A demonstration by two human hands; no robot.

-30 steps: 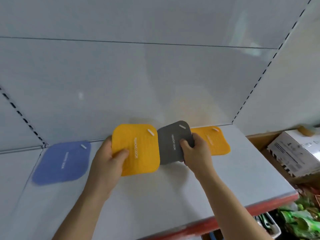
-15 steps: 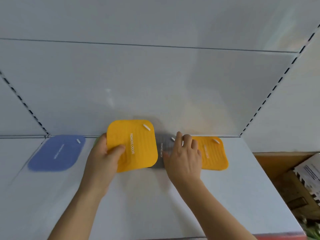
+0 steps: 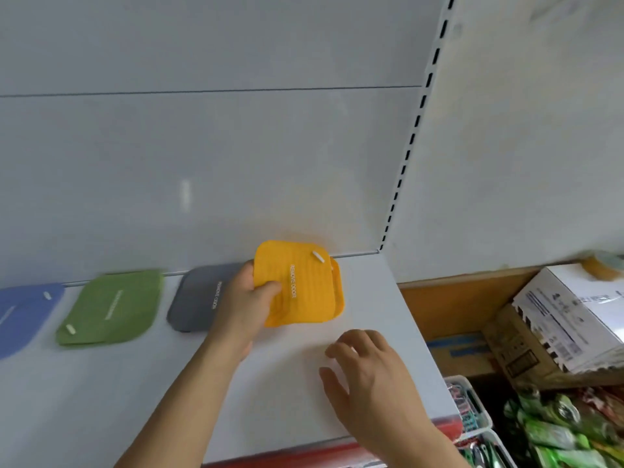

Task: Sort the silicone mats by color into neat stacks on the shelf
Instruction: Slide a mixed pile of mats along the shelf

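Since the earlier frame the right hand (image 3: 368, 383) has let go of the grey mat (image 3: 199, 298), which now lies flat at the back of the shelf (image 3: 371, 319), and the left hand (image 3: 244, 298) has carried its yellow mat (image 3: 293, 285) rightward over the second yellow mat (image 3: 337, 292), of which only the right edge shows. The left grip is clamped on the upper mat, thumb on top and fingers beneath; the right hand hovers near the shelf front, fingers loosely spread, holding nothing. A blue mat (image 3: 20, 315) and a green mat (image 3: 111, 307) lie in a row to the left of the grey one, the green apparently a stack of two. Step in hand, as judged: laying yellow on yellow. To do it well, lower the mat level, match corners and the white tabs before release, then press it flat with the free hand, since the silicone probably sags and clings, so sliding it afterwards may drag the lower mat askew
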